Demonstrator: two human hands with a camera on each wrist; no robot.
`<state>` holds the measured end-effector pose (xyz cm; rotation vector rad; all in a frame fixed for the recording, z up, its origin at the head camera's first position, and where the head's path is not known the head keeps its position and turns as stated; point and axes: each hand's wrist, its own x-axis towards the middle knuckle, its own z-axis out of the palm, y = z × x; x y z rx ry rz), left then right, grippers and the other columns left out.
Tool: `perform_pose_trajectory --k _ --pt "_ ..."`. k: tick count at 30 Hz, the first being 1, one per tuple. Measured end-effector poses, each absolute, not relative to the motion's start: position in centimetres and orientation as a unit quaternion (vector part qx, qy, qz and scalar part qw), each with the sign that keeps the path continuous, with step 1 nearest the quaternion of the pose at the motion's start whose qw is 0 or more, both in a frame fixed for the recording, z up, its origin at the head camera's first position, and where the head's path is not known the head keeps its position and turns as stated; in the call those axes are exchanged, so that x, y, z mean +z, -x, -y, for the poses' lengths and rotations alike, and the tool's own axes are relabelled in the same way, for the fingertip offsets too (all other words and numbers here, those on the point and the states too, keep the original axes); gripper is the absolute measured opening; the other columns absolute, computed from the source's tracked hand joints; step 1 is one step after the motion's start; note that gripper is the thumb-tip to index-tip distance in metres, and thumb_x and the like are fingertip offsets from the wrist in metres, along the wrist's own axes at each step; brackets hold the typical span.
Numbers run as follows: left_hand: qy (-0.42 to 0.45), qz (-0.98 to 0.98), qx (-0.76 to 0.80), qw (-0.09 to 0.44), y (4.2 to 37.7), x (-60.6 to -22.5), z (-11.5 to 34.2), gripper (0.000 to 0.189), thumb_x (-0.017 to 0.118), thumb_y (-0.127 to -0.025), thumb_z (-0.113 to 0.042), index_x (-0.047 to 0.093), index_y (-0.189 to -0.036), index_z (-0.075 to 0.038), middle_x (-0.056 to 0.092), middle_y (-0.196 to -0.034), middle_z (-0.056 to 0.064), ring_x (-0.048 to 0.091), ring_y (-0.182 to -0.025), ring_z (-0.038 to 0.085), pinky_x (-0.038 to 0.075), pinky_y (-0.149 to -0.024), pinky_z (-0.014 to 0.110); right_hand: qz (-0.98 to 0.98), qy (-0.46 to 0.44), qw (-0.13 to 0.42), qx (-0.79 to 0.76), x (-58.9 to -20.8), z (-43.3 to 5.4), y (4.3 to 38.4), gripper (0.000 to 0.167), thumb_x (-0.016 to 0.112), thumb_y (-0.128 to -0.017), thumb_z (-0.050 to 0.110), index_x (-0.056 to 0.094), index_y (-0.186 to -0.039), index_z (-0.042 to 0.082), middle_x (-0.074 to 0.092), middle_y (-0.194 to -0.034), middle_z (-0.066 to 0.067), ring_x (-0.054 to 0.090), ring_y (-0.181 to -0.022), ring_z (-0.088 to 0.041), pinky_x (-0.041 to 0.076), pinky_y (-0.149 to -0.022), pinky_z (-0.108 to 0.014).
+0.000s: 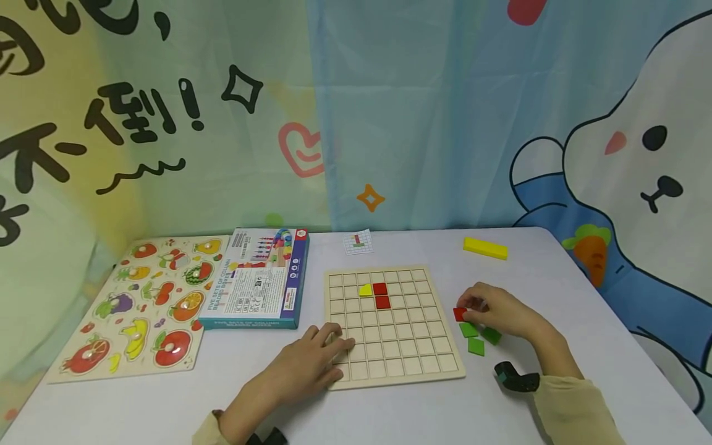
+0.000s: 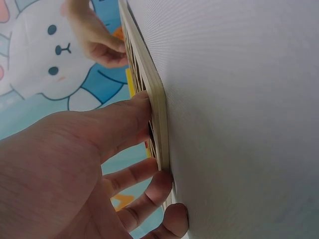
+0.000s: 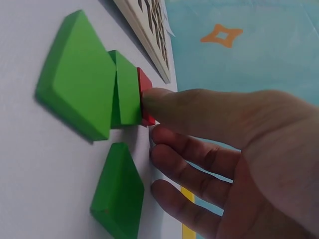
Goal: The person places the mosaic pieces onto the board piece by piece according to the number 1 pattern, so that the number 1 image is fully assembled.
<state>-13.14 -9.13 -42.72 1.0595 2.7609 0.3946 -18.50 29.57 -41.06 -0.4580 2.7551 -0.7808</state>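
A wooden grid board [image 1: 400, 364] lies in the middle of the table, with two red square tiles [image 1: 381, 295] and a yellow square tile [image 1: 365, 290] in its cells. My left hand [image 1: 306, 361] rests at the board's left edge, fingers loosely spread over the border; the left wrist view shows its thumb [image 2: 132, 117] against the rim. To the right of the board, my right hand [image 1: 503, 312] pinches a red tile [image 1: 459, 314]. Several green tiles [image 1: 476, 347] lie close by; the right wrist view shows the thumb [image 3: 164, 104] on the red tile, with the index fingertip hidden.
A small pattern card [image 1: 358, 242] lies behind the board. A yellow bar [image 1: 485, 248] is at the back right. On the left are a boxed game [image 1: 250, 290] and a fruit puzzle board [image 1: 144, 309]. A printed curtain [image 1: 423, 123] hangs behind the table.
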Motion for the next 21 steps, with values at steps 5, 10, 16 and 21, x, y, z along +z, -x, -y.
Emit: perform_pose_trajectory --k 5,10,16,21 --pt "-0.355 -0.922 0.132 0.076 13.12 -42.68 9.17 0.045 0.057 -0.093 -0.036 0.048 -0.136 -0.025 0.041 -0.136 0.002 0.048 -0.109 0.022 0.050 -0.073 0.034 -0.941 0.155 0.122 -0.274 -41.12 -29.51 18.46 0.012 0.065 -0.087 0.013 0.062 -0.099 0.010 0.058 -0.092 0.000 0.052 -0.084 -0.015 0.047 -0.069 -0.023" --pt "-0.355 -0.923 0.132 0.075 13.08 -42.66 9.24 0.045 0.057 -0.093 -0.035 0.048 -0.136 -0.025 0.041 -0.136 0.002 0.048 -0.108 0.021 0.050 -0.072 0.034 -0.939 0.156 0.126 -0.278 -41.15 -29.47 18.62 0.014 0.067 -0.086 0.014 0.059 -0.097 0.010 0.058 -0.088 0.000 0.051 -0.082 -0.015 0.047 -0.070 -0.023" --pt "-0.357 -0.922 0.132 0.070 13.05 -42.61 9.24 0.046 0.058 -0.092 -0.035 0.048 -0.136 -0.025 0.042 -0.136 0.002 0.048 -0.106 0.021 0.050 -0.072 0.033 -0.933 0.158 0.138 -0.291 -41.36 -29.56 18.82 0.014 0.066 -0.086 0.011 0.056 -0.096 0.010 0.057 -0.083 0.001 0.051 -0.080 -0.014 0.047 -0.070 -0.022" --pt "-0.362 -0.921 0.132 0.063 13.04 -42.59 9.20 0.046 0.058 -0.092 -0.034 0.048 -0.136 -0.023 0.042 -0.135 0.003 0.048 -0.106 0.021 0.050 -0.071 0.033 -0.929 0.178 0.133 -0.297 -41.44 -29.62 18.84 0.014 0.065 -0.087 0.012 0.057 -0.098 0.009 0.055 -0.083 0.001 0.050 -0.078 -0.011 0.045 -0.067 -0.021"
